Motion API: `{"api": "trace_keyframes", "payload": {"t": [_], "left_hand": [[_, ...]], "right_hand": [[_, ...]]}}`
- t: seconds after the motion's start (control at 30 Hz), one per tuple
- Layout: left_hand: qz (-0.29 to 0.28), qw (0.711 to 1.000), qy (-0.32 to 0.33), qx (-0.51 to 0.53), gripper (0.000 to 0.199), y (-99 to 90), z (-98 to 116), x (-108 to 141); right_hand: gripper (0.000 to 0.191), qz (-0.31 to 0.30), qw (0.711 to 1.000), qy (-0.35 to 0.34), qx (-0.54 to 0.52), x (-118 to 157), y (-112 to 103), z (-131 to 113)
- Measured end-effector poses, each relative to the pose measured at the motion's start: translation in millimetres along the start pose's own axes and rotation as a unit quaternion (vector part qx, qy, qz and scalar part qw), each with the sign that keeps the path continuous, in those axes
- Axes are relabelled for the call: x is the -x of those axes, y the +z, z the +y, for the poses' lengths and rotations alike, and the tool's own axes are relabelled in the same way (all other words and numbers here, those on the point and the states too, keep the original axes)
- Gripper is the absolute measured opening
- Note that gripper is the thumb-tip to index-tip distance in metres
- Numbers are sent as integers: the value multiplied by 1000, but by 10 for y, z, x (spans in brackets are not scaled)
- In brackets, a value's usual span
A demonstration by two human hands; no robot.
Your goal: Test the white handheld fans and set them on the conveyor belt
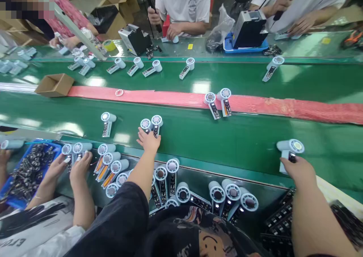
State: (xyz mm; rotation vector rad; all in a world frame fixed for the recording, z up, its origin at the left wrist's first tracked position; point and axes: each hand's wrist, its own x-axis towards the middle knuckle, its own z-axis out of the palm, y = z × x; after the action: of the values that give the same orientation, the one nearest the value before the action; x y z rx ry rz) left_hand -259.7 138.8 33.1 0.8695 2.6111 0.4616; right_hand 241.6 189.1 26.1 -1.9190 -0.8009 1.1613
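Head view. Belt [215, 143]: stretching widely between the hands, nearside of the pink strip [176, 98]; its near edge passing under the left forearm [144, 170]. Left hand [150, 140]: touching two fans [157, 120], nearside of the strip, some fingers spreading apart; cannot tell whether clamping. Right hand [301, 171]: clasping a single fan [287, 146], nearside of the strip's right stretch.

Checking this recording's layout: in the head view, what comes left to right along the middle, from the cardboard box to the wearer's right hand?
Cardboard box → lone pale-blue unit → white ring → left hand over paired units → two units on the pink strip's edge → right hand holding another unit.
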Motion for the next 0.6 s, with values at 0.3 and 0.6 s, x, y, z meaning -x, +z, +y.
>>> {"api": "trace_keyframes", "payload": {"t": [0.3, 0.6], "left_hand": [[-176, 895, 41, 409, 47, -470, -165, 988], [-260, 743, 8, 616, 59, -495, 238, 1461]], "right_hand": [[42, -281, 938, 17, -202, 1440, 1290, -448], [59, -366, 892, -40, -261, 2059, 1906, -515]]}}
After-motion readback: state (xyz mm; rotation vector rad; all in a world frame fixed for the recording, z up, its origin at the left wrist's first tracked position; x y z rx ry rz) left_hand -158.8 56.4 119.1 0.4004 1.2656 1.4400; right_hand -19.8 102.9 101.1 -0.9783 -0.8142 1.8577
